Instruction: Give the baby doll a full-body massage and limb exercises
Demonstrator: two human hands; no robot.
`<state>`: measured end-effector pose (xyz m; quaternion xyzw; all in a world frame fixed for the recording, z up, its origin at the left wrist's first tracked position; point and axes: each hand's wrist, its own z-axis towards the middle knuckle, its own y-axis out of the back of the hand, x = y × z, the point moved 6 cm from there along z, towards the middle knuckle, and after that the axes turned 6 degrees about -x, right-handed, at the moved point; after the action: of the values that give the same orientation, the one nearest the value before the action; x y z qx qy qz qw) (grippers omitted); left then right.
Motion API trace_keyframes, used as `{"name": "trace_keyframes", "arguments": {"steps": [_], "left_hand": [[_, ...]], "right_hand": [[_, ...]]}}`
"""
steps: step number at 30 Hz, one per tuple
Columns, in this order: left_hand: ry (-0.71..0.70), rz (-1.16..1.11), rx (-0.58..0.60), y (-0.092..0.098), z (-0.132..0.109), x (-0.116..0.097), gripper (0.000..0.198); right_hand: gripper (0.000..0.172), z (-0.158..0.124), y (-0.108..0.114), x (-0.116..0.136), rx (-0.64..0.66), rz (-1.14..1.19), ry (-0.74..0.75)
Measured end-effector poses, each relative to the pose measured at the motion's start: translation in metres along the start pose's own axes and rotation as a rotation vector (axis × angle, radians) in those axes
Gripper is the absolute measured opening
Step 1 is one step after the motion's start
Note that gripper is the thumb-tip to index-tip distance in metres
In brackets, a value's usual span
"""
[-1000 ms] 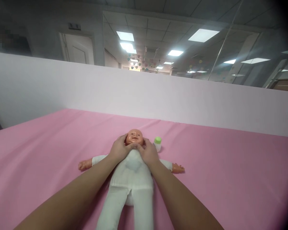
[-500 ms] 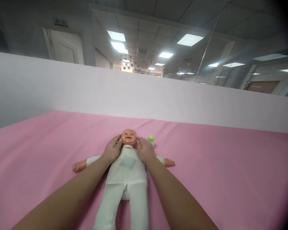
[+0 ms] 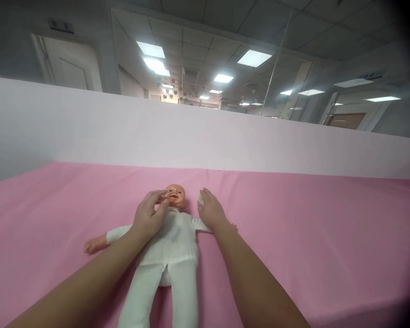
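A baby doll (image 3: 172, 237) with a white cloth body lies on its back, face up, arms spread. My left hand (image 3: 151, 213) is beside the doll's head, thumb apart from the fingers, its fingertips at the cheek. To the right of the head, clear of it, is my right hand (image 3: 212, 210), above the doll's arm. A small green-capped bottle (image 3: 201, 197) shows in part by the fingers of my right hand, which hide most of it; whether they grip it I cannot tell.
The doll lies on a pink sheet (image 3: 294, 237) with soft folds. A white padded wall (image 3: 205, 141) runs behind it, with a glass panel (image 3: 225, 59) above. A door (image 3: 71, 66) stands at the back left.
My right hand has left the doll's head and moved over by the green-capped bottle. My left hand has loosened at the cheek. The whole view has shifted slightly.
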<state>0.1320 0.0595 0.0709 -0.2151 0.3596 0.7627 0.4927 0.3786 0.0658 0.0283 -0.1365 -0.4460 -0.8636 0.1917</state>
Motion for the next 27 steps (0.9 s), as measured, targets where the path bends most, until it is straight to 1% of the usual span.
{"name": "trace_keyframes", "arguments": {"steps": [1, 2, 4, 6, 9, 11, 13, 15, 17, 20, 22, 24, 26, 27], "left_hand": [[0.091, -0.121, 0.012, -0.006, -0.001, -0.008, 0.041], [0.192, -0.248, 0.05, -0.018, -0.003, -0.014, 0.04], [0.403, -0.461, 0.165, -0.051, -0.006, -0.024, 0.042], [0.473, -0.472, 0.211, -0.084, -0.004, -0.032, 0.043], [0.581, -0.463, 0.238, -0.128, 0.003, -0.032, 0.041], [0.666, -0.472, 0.237, -0.149, 0.006, -0.027, 0.044], [0.744, -0.498, 0.231, -0.16, 0.008, -0.022, 0.048], [0.804, -0.537, 0.228, -0.164, 0.008, -0.018, 0.052], [0.842, -0.581, 0.228, -0.163, 0.007, -0.016, 0.055], [0.845, -0.653, 0.217, -0.153, 0.005, -0.019, 0.051], [0.819, -0.698, 0.193, -0.138, 0.002, -0.023, 0.046], [0.791, -0.744, 0.172, -0.117, -0.004, -0.026, 0.042], [0.77, -0.793, 0.161, -0.095, -0.012, -0.026, 0.041], [0.764, -0.824, 0.163, -0.083, -0.017, -0.024, 0.042]], "right_hand": [[0.058, 0.001, 0.0, 0.0, -0.002, 0.009, -0.005], [0.057, 0.002, -0.001, -0.001, -0.004, 0.018, -0.01], [0.055, 0.003, -0.001, -0.002, -0.008, 0.034, -0.017], [0.056, 0.004, -0.002, -0.003, -0.011, 0.042, -0.022], [0.057, 0.005, -0.003, -0.002, -0.013, 0.047, -0.02], [0.057, 0.004, -0.002, 0.0, -0.01, 0.052, -0.02], [0.057, 0.003, -0.001, 0.002, -0.002, 0.058, -0.022], [0.058, 0.002, -0.001, 0.004, 0.007, 0.064, -0.029], [0.062, 0.001, -0.002, 0.006, 0.013, 0.068, -0.035], [0.069, 0.0, -0.002, 0.005, 0.008, 0.072, -0.041], [0.066, -0.001, -0.001, 0.004, -0.006, 0.074, -0.037], [0.062, -0.001, 0.003, 0.005, -0.028, 0.071, -0.029], [0.057, -0.003, 0.01, 0.013, -0.053, 0.062, -0.017], [0.054, -0.006, 0.015, 0.022, -0.066, 0.065, 0.008]]}}
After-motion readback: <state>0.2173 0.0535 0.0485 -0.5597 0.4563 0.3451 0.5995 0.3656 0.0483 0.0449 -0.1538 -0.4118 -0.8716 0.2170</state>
